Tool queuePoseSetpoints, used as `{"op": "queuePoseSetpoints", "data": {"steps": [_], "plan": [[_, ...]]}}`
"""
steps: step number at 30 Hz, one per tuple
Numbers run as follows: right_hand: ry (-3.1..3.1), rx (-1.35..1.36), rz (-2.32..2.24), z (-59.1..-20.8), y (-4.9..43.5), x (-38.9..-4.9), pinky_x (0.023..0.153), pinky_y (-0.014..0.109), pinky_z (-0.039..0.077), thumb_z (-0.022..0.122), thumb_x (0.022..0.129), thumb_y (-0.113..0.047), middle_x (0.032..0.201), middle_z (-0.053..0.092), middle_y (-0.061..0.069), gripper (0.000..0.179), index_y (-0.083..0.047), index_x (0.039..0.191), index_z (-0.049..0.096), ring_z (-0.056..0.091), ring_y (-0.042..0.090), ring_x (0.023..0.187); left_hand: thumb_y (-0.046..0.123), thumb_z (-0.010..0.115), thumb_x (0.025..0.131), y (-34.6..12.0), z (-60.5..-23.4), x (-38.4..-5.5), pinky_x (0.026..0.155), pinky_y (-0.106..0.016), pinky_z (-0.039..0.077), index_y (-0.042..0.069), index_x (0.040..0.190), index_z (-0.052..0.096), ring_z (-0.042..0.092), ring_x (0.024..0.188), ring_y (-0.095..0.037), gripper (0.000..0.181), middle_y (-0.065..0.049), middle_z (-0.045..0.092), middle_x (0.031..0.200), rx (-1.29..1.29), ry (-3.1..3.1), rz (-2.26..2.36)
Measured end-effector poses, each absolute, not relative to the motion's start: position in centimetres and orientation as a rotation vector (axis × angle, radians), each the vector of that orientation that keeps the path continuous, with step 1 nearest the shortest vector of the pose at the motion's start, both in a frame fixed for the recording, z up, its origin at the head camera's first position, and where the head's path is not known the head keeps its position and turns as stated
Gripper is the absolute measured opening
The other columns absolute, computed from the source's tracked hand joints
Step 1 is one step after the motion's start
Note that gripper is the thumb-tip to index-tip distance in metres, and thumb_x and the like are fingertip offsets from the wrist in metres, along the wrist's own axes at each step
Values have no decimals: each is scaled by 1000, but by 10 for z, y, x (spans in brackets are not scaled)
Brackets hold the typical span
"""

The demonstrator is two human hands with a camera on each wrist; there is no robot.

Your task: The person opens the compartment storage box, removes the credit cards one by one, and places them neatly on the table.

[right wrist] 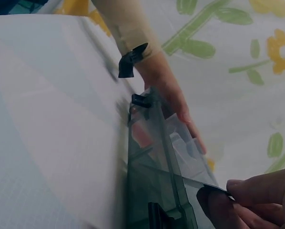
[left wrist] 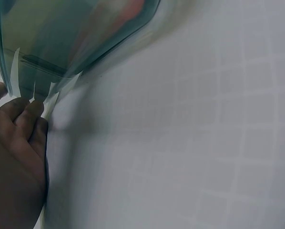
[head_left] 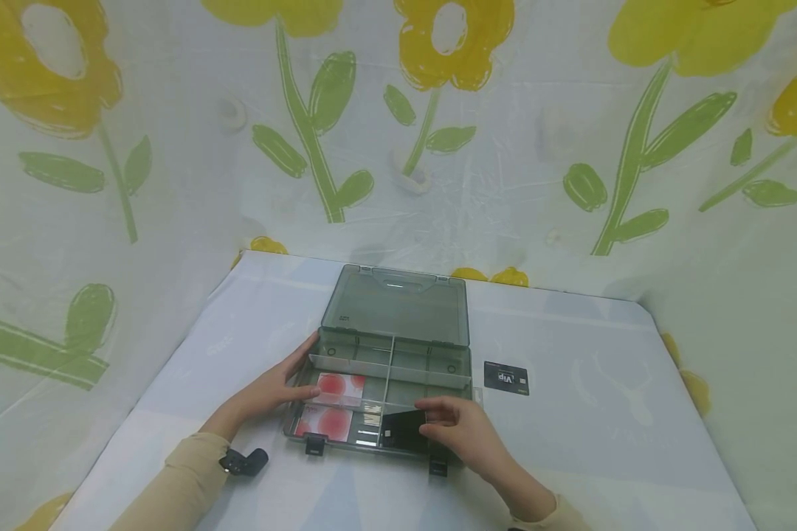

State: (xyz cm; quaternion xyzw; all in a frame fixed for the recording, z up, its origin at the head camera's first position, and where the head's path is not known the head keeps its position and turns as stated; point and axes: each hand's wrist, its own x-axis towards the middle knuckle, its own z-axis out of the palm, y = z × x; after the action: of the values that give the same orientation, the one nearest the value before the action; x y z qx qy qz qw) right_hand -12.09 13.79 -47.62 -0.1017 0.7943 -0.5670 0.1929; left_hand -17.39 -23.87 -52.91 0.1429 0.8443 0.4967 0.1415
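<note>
A grey translucent compartment box [head_left: 387,391] lies with its lid [head_left: 398,302] folded back. My left hand [head_left: 275,389] holds the box's left wall, thumb over the rim near a red-and-white card [head_left: 340,389], fingers along the outside. In the left wrist view those fingers [left wrist: 23,114] touch the box's side. With thumb and fingers, my right hand [head_left: 468,431] pinches the edge of a black card [head_left: 404,430] at the front right compartment. The right wrist view shows this card [right wrist: 199,182] edge-on, slanting at the box's rim. Another red-and-white card [head_left: 325,423] lies in the front left compartment.
A black card marked "Vip" [head_left: 506,377] lies on the white table [head_left: 571,435] to the right of the box. Two dark latches [head_left: 315,444] stick out at the box's front. Flower-printed curtains [head_left: 505,184] surround the table.
</note>
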Motion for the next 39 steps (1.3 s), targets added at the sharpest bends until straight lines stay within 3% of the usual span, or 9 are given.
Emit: {"op": "queuePoseSetpoints", "data": {"steps": [10,21,39], "plan": [[2124,-262,-1660,-479,137,-121,65,33,63,74,89,-2,107,70,15,37,6,124,65,74,28,87,32,76,91,-238,-529,-173,120,-66,14,22,166,7,8,154,-43,103,-13,7,171,385,2434,1428],[2216,-298,-1642,-485,144,-123,62,32,63,72,90,-1,118,66,20,32,1,122,66,73,25,77,33,77,91,-238,-530,-174,120,-66,13,23,166,7,7,154,-43,103,-13,6,171,403,2448,1419],[2262,-282,-1680,-483,152,-128,62,32,63,72,90,-1,117,67,19,33,-2,122,66,72,24,69,36,77,90,-239,-530,-174,119,-66,15,24,166,7,8,154,-44,104,-13,6,171,423,2460,1410]]}}
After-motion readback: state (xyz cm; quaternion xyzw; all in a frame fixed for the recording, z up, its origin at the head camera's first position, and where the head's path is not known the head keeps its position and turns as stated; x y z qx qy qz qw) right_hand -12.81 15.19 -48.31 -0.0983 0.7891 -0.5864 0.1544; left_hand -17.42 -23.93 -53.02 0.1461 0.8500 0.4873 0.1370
